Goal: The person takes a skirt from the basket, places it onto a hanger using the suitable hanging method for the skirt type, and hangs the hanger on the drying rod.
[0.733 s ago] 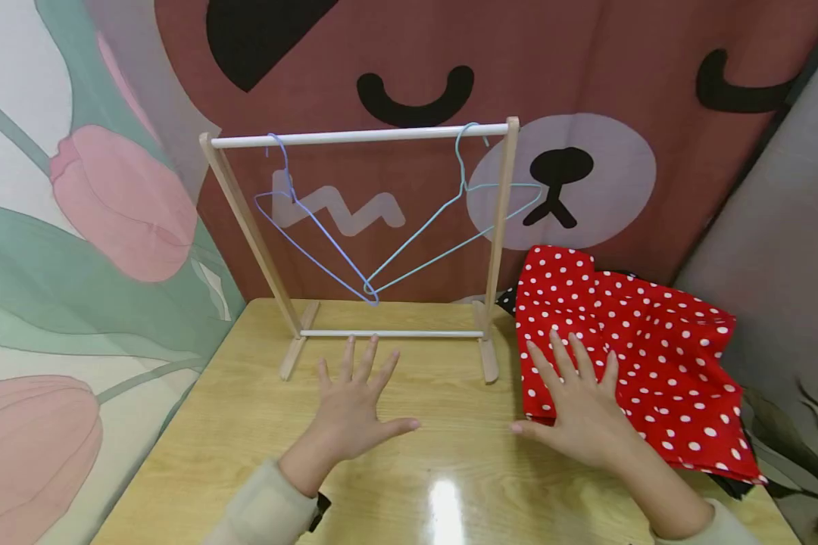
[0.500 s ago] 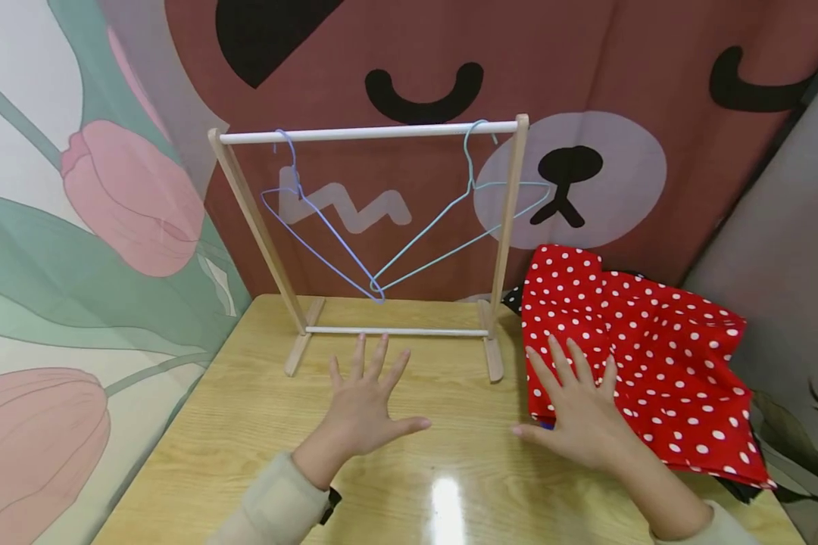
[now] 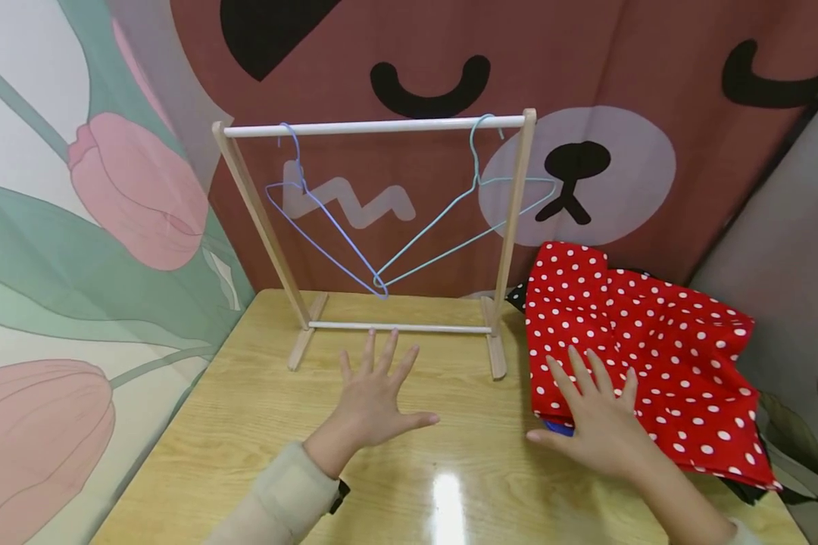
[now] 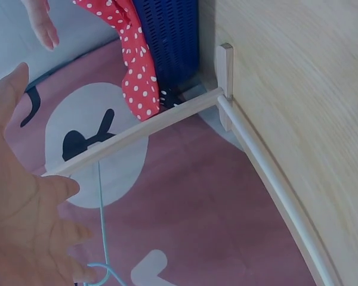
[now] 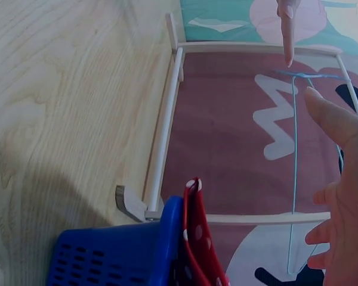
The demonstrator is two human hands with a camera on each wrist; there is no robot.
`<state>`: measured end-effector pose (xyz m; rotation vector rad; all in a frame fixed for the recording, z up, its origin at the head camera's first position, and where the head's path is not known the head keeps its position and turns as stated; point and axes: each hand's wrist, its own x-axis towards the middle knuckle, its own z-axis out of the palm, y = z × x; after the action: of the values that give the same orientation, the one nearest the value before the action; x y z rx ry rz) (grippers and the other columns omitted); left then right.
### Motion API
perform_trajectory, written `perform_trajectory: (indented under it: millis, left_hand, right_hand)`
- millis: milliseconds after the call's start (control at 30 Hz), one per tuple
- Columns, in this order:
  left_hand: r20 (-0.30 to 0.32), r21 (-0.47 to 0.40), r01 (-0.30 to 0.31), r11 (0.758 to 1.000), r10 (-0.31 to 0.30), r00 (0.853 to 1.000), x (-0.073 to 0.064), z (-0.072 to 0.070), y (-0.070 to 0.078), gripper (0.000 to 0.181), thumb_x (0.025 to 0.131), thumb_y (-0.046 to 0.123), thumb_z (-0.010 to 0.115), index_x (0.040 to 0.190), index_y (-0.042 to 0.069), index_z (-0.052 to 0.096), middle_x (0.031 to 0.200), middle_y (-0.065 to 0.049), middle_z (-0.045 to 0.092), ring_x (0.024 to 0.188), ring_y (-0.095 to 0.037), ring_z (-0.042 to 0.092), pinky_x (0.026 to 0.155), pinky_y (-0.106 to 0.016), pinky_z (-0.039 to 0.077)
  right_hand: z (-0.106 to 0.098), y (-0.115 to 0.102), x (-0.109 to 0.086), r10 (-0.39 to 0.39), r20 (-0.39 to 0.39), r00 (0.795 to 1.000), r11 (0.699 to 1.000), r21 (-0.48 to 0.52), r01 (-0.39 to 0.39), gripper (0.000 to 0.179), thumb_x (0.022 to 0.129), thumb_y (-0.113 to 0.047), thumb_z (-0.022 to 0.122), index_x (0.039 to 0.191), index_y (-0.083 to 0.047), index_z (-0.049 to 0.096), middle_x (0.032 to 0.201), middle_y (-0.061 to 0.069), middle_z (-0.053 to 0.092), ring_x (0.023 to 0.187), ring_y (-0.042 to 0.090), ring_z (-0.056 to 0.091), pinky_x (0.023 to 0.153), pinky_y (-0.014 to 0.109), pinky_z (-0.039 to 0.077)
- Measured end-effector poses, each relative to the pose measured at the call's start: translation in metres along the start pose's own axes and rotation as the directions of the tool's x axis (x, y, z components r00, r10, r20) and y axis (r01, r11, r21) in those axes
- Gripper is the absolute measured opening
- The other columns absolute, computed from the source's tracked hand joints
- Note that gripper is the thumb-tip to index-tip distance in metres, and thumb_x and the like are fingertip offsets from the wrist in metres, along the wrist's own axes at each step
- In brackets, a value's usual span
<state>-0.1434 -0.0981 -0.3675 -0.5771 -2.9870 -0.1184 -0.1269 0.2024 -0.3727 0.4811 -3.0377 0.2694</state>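
My left hand (image 3: 373,401) is held over the table with its fingers spread, holding nothing, in front of a small clothes rack (image 3: 409,328) with wooden posts and white bars. My right hand (image 3: 603,431), also spread and bare, overlaps a red cloth with white polka dots (image 3: 682,378) in the head view. That cloth drapes over a blue perforated basket (image 5: 107,256), seen best from the right wrist. From the rack's top bar (image 3: 395,126) hang a purple-blue hanger (image 3: 341,228) on the left and a light teal hanger (image 3: 436,220) on the right, overlapping at their lower corners.
The wooden table (image 3: 245,446) reaches back to a brown wall cloth (image 3: 436,265) printed with a bear. A flower-printed cloth (image 3: 143,318) stands along the left side and a grey one (image 3: 791,250) on the right. Black fabric (image 3: 743,490) peeks out beneath the red cloth.
The head view has shifted a little, so rack and cloth sit slightly farther right and higher. Both hands stay spread, the left a touch farther right. Nothing has been picked up.
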Motion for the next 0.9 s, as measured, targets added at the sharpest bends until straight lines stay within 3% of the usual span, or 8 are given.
perform_trajectory:
  millis: [167, 400, 900]
  left_hand:
    - [0.008, 0.003, -0.019, 1.0, 0.019, 1.0, 0.005, 0.003, 0.005, 0.092, 0.065, 0.078, 0.034, 0.138, 0.025, 0.015, 0.143, -0.008, 0.003, 0.126, -0.034, -0.011, 0.089, -0.065, 0.001]
    - [0.02, 0.007, -0.043, 0.999, 0.043, 0.999, 0.013, 0.006, 0.015, 0.094, 0.063, 0.081, 0.027, 0.138, 0.027, 0.011, 0.143, -0.006, -0.002, 0.125, -0.033, -0.015, 0.089, -0.065, -0.001]
    - [0.028, -0.01, -0.117, 0.993, 0.118, 0.993, 0.031, 0.011, 0.041, 0.094, 0.063, 0.081, 0.029, 0.138, 0.026, 0.013, 0.144, -0.006, -0.001, 0.126, -0.035, -0.01, 0.089, -0.065, 0.004]
  right_hand:
    - [0.001, 0.005, -0.003, 0.023, 0.013, 1.0, 1.0, 0.01, -0.023, 0.105, 0.06, -0.074, 0.047, 0.135, -0.005, 0.022, 0.136, 0.027, 0.01, 0.122, 0.044, -0.001, 0.081, 0.059, -0.025]
    - [0.003, 0.014, -0.007, 0.06, 0.014, 0.998, 0.997, 0.037, -0.061, 0.107, 0.059, -0.072, 0.052, 0.134, -0.002, 0.023, 0.135, 0.028, 0.01, 0.12, 0.045, 0.0, 0.079, 0.059, -0.026]
    - [0.002, 0.03, -0.02, 0.134, 0.044, 0.99, 0.988, 0.068, -0.137, 0.105, 0.062, -0.069, 0.053, 0.133, 0.001, 0.021, 0.133, 0.032, 0.007, 0.119, 0.048, -0.003, 0.077, 0.06, -0.026]
